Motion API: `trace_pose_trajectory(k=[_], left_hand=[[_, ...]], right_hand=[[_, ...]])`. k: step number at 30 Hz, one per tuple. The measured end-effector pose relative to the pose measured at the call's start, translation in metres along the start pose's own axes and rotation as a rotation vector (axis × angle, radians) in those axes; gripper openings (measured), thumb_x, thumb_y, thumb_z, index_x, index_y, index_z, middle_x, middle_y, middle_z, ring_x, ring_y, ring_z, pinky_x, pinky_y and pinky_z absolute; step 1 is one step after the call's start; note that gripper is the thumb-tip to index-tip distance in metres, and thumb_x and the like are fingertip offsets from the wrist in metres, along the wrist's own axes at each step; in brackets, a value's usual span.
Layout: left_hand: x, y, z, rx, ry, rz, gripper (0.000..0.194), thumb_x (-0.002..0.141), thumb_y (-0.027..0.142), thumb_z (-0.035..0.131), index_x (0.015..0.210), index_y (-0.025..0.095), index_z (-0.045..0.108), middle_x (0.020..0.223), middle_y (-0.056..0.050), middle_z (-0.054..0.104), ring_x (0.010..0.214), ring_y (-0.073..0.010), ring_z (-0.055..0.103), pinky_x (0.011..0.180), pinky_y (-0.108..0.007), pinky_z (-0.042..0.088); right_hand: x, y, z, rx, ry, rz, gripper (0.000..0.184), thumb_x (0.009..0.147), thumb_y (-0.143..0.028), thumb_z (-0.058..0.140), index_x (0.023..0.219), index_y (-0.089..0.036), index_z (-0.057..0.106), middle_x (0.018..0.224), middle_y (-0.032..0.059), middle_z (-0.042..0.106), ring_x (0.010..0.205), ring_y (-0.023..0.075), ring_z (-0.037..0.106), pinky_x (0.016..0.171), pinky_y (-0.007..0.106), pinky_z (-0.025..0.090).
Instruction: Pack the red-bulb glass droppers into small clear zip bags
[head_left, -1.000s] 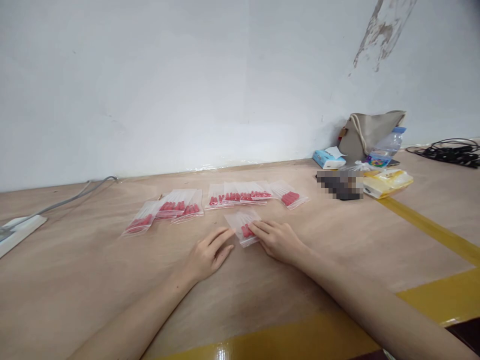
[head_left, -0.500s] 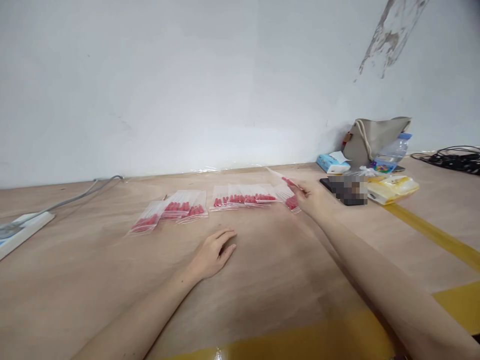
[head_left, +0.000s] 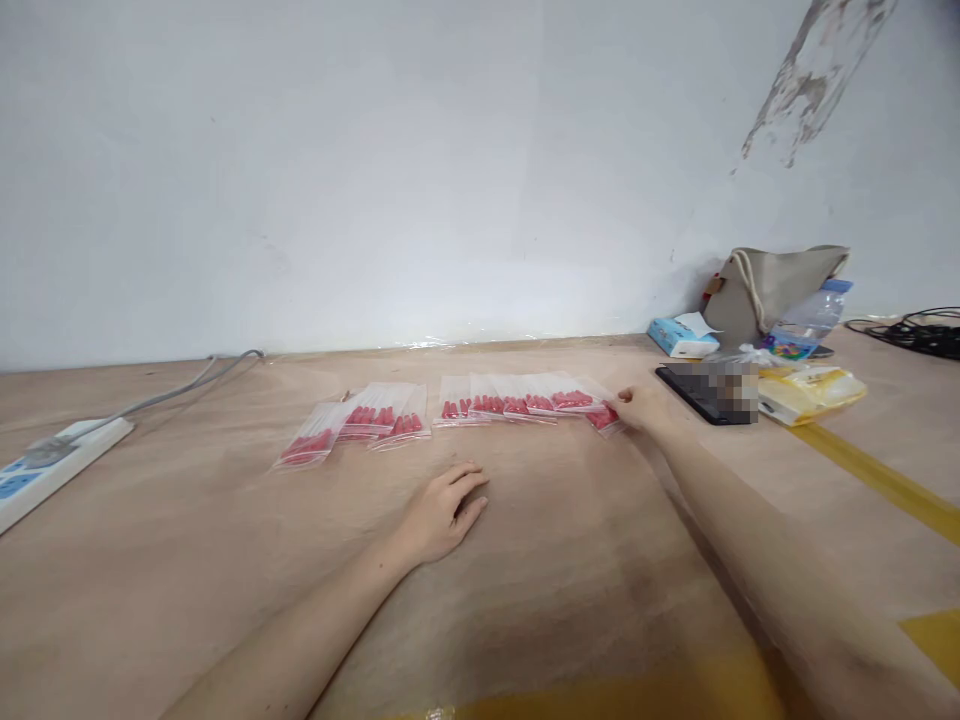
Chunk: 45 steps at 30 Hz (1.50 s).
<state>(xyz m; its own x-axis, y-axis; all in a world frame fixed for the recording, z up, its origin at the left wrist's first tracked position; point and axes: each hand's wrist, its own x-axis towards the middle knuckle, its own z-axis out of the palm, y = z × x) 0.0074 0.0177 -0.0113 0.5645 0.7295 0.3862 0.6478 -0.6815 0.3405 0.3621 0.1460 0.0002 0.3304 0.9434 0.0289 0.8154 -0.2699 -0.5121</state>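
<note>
Several clear zip-lock bags with small red pieces in them lie in a row across the table, many overlapping. At the row's right end my right hand [head_left: 639, 408] has its fingers pinched at the edge of a zip-lock bag [head_left: 606, 418], which lies partly under its neighbour. The red pieces look like short tubes or caps; they are too small to name surely. My left hand [head_left: 442, 512] rests on the table in front of the row, holding nothing, thumb apart from the loosely bent fingers. The leftmost zip-lock bag [head_left: 309, 440] lies tilted, nearer to me than the others.
A white power strip [head_left: 75, 465] with a grey cable is at the left. On the right are a dark phone [head_left: 686, 392], a blue tissue pack [head_left: 681, 336], a yellow-white pack [head_left: 814, 392], a grey bag [head_left: 772, 290] and black cables [head_left: 919, 332]. A wall stands behind.
The bag that my right hand held raised and tilted is now down flat at the row's right end. My left hand keeps its place on the table; the view has shifted slightly.
</note>
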Motion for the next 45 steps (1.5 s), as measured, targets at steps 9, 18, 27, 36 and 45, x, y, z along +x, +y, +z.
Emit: trace_pose_trajectory(k=[9, 18, 27, 36, 45], left_hand=[[0.001, -0.001, 0.000, -0.018, -0.011, 0.000, 0.027, 0.086, 0.024, 0.046, 0.112, 0.020, 0.055, 0.117, -0.008, 0.055, 0.108, -0.0212, 0.052, 0.094, -0.039, 0.043], [0.002, -0.002, 0.001, -0.015, -0.014, 0.006, 0.027, 0.086, 0.024, 0.046, 0.110, 0.019, 0.056, 0.116, -0.008, 0.055, 0.107, -0.0211, 0.052, 0.095, -0.039, 0.042], [0.003, 0.002, -0.005, -0.055, 0.040, 0.066, 0.027, 0.087, 0.026, 0.046, 0.112, 0.019, 0.054, 0.112, -0.008, 0.056, 0.103, -0.0206, 0.053, 0.089, -0.037, 0.045], [-0.009, 0.004, -0.012, -0.159, -0.022, 0.212, 0.036, 0.082, 0.031, 0.056, 0.116, 0.021, 0.051, 0.118, -0.009, 0.052, 0.108, -0.0203, 0.051, 0.092, -0.034, 0.043], [-0.009, 0.004, -0.008, -0.116, 0.041, 0.285, 0.017, 0.085, 0.022, 0.052, 0.099, 0.018, 0.061, 0.101, -0.007, 0.061, 0.095, -0.0165, 0.057, 0.084, -0.029, 0.048]], right_hand=[[0.000, 0.001, -0.008, 0.217, -0.086, 0.245, 0.023, 0.071, -0.035, 0.061, 0.057, -0.017, 0.055, 0.044, 0.0023, 0.050, 0.049, 0.0166, 0.055, 0.042, 0.025, 0.042], [-0.060, 0.053, -0.060, 0.719, -0.353, 0.253, 0.012, 0.066, -0.021, 0.066, 0.069, -0.018, 0.055, 0.061, -0.0005, 0.059, 0.048, 0.0093, 0.054, 0.045, 0.019, 0.046], [-0.132, -0.045, 0.018, 0.875, -0.639, 0.096, 0.017, 0.067, -0.030, 0.066, 0.067, -0.018, 0.053, 0.066, 0.0038, 0.063, 0.057, 0.0145, 0.060, 0.052, 0.026, 0.050], [-0.124, -0.061, 0.033, 0.342, -0.185, -0.558, 0.034, 0.072, -0.051, 0.057, 0.066, -0.017, 0.054, 0.054, -0.0018, 0.051, 0.049, 0.0095, 0.046, 0.044, 0.020, 0.033], [-0.151, -0.045, 0.021, 0.154, -0.240, -1.052, 0.045, 0.059, -0.049, 0.070, 0.091, -0.021, 0.057, 0.083, 0.0014, 0.055, 0.065, 0.0116, 0.048, 0.057, 0.023, 0.038]])
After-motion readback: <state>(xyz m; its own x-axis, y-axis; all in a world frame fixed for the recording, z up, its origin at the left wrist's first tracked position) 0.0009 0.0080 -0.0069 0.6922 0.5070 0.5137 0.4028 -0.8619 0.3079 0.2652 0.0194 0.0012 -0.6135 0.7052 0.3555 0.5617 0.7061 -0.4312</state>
